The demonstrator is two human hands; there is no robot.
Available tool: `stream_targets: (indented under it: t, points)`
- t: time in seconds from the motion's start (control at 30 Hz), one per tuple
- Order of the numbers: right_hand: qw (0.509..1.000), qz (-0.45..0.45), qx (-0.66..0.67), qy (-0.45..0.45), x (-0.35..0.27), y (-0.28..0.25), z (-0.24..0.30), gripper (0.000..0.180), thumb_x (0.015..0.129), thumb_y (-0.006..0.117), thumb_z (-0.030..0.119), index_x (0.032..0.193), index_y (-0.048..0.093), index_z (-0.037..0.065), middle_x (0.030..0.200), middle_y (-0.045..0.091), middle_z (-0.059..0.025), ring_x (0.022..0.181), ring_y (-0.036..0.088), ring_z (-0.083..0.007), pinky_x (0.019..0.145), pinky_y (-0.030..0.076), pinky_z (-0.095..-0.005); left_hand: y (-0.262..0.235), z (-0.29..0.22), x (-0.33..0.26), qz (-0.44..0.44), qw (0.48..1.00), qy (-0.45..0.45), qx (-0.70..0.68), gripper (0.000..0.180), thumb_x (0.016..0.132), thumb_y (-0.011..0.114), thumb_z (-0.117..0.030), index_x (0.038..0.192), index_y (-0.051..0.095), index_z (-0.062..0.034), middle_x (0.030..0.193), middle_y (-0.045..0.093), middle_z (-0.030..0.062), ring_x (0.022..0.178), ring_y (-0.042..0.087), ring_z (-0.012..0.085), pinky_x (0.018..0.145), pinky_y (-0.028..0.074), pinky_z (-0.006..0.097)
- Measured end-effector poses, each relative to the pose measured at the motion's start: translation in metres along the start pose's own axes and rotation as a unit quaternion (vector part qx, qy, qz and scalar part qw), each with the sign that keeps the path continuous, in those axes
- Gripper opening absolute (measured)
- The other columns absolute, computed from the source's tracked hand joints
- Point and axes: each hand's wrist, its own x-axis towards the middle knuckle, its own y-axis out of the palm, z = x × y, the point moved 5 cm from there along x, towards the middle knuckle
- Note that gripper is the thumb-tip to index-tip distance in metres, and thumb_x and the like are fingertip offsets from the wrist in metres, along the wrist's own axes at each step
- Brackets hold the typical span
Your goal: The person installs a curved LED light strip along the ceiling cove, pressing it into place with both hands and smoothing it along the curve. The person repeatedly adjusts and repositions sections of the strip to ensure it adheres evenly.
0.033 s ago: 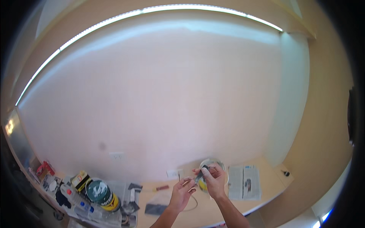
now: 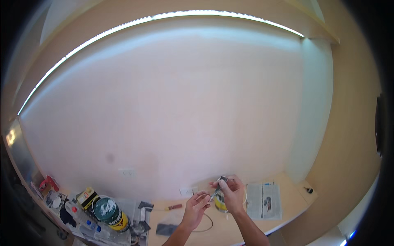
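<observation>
In front of a yellow-and-white can, both my hands are raised and close together. My right hand is closed on a small slim tool, dark at its upper end and grey along its thin shaft; its exact kind is too small to make out. The tool tilts down toward my left hand, whose fingers are bent around its lower end and seem to pinch it. A thin dark cable curves over the desk beside my left hand. Part of the can is hidden behind my right hand.
On the left stand a green-topped bucket, a yellow-and-black box and plastic bottles. A red-handled tool and a dark flat sheet lie mid-desk. Newspaper lies right. A wall socket sits behind.
The whole view has shifted slightly, so the desk and wall appear a little lower. The tool has turned slightly between my hands; both hands stay nearly in place.
</observation>
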Motion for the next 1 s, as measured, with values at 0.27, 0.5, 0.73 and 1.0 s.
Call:
stream_targets:
  t: [0.27,0.5,0.73,1.0]
  points:
    - [0.914,0.009,-0.246,-0.323,0.2,0.01,0.107,0.014,0.09,0.073,-0.002,0.102,0.065,-0.002,0.093,0.063,-0.0102,0.073,0.066,-0.0201,0.063,0.054,-0.0312,0.046,-0.124,0.095,0.034,0.864,0.289,0.411,0.027,0.093,0.074,-0.006,0.119,0.065,-0.0044,0.126,0.064,0.0077,0.109,0.061,0.0136,0.088,0.051,0.03]
    - [0.747,-0.01,-0.333,-0.575,0.337,0.065,0.219,0.018,0.09,0.073,0.0,0.107,0.068,0.0,0.096,0.066,-0.0132,0.08,0.068,-0.0237,0.071,0.056,-0.0338,0.095,-0.224,0.168,-0.133,0.602,0.504,0.605,0.037,0.081,0.075,-0.005,0.116,0.068,-0.0078,0.131,0.054,0.0188,0.118,0.056,0.0331,0.092,0.05,0.042]
    - [0.64,-0.088,-0.324,-0.691,0.466,0.11,0.28,0.023,0.089,0.075,0.003,0.112,0.074,0.005,0.098,0.068,-0.0145,0.085,0.071,-0.028,0.073,0.059,-0.0375,0.112,-0.277,0.245,-0.228,0.431,0.601,0.633,0.037,0.082,0.071,-0.006,0.119,0.066,-0.0076,0.139,0.049,0.0178,0.127,0.049,0.0337,0.103,0.038,0.05]
    - [0.6,-0.138,-0.324,-0.718,0.502,0.135,0.301,0.015,0.09,0.075,0.006,0.104,0.077,-0.001,0.1,0.064,-0.0159,0.081,0.067,-0.0257,0.072,0.056,-0.037,0.109,-0.306,0.309,-0.245,0.283,0.678,0.633,0.039,0.083,0.066,-0.008,0.122,0.061,-0.007,0.14,0.048,0.0173,0.13,0.046,0.0329,0.107,0.029,0.05]
